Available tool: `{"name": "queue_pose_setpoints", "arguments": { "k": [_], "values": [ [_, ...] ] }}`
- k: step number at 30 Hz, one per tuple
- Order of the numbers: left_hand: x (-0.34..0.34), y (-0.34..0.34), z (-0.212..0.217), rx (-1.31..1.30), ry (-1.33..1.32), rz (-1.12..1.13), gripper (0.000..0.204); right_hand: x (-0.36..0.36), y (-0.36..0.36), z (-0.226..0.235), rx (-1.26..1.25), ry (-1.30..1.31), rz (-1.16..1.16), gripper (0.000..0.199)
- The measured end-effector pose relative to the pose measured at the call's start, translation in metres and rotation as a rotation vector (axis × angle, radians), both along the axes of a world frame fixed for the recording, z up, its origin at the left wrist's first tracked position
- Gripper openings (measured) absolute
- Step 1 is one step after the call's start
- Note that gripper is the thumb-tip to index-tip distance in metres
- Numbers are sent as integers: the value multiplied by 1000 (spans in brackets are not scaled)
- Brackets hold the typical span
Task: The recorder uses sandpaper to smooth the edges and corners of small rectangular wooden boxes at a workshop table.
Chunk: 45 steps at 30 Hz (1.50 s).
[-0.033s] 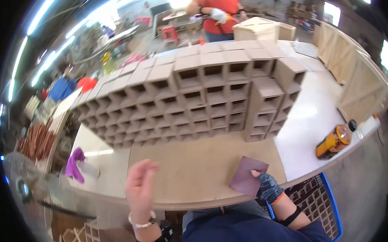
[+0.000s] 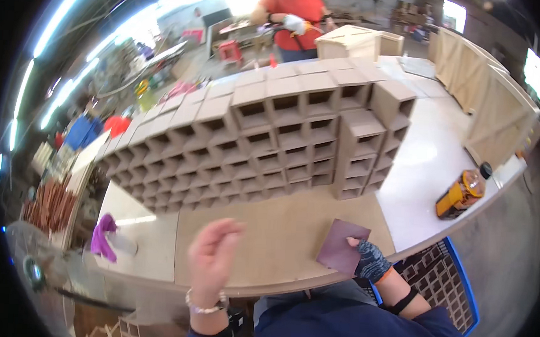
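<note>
My right hand (image 2: 370, 260), in a dark knitted glove with bare fingertips, pinches a maroon sheet of sandpaper (image 2: 341, 245) by its right side, low over the near right of the worktable (image 2: 260, 241). My bare left hand (image 2: 215, 251), with a beaded bracelet at the wrist, is raised over the near edge. Its fingers are curled together, a little blurred, with nothing visible in them. Beyond both hands stands a long stack of grey-brown, open-fronted square boxes (image 2: 262, 142). Two shorter columns of them (image 2: 361, 150) stand at its right end.
An amber bottle (image 2: 462, 194) stands at the table's right edge, before wooden crates (image 2: 503, 113). A purple cloth (image 2: 103, 238) hangs on a whitish container at left. A blue crate (image 2: 459, 282) of boxes sits below right. Across the table stands a person in red (image 2: 296, 14).
My left hand has shifted a little to the right, fingers still curled. My right hand keeps its hold on the sandpaper. The whole view has shifted slightly.
</note>
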<state>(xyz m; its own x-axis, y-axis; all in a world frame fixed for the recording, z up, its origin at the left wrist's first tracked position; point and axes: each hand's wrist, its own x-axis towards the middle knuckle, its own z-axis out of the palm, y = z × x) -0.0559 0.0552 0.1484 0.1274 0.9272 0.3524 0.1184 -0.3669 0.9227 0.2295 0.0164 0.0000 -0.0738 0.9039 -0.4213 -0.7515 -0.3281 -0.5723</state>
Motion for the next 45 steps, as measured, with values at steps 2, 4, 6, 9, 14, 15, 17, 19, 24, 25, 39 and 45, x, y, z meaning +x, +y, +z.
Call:
{"name": "queue_pose_setpoints", "arguments": {
  "k": [2, 4, 6, 9, 14, 15, 17, 19, 24, 25, 39, 45],
  "values": [
    [64, 25, 9, -41, 7, -381, 28, 15, -3, 2, 169, 219, 57, 48],
    [119, 41, 14, -136, -21, -670, 33, 32, -3, -4, 186, 249, 36, 50],
    [163, 47, 15, -195, -54, -789, 35, 39, -6, -4, 193, 284, 48, 52],
    [219, 60, 6, -407, -307, -708, 38, 51, -9, 1, 238, 327, 25, 55],
    [262, 79, -1, -616, -719, -294, 34, 54, -6, -13, 199, 345, 58, 57],
    [265, 81, 2, -657, -764, -230, 37, 54, -6, -12, 176, 363, 79, 56],
    [271, 82, 11, -712, -789, -84, 29, 56, -4, -18, 187, 376, 92, 57],
    [268, 89, 6, -681, -803, -31, 25, 55, -3, -20, 196, 385, 91, 59],
    [215, 88, -6, -511, -1082, -178, 19, 54, -9, -9, 165, 282, 72, 59],
    [200, 81, -2, -523, -1127, -189, 22, 58, -9, -10, 166, 257, 53, 59],
    [24, -13, -101, -747, -1034, -68, 22, -38, 14, 67, 921, -1199, -134, 41],
    [43, -27, -122, -899, -963, 48, 6, -79, 35, 43, 1415, -1580, 341, 33]
  ]
}}
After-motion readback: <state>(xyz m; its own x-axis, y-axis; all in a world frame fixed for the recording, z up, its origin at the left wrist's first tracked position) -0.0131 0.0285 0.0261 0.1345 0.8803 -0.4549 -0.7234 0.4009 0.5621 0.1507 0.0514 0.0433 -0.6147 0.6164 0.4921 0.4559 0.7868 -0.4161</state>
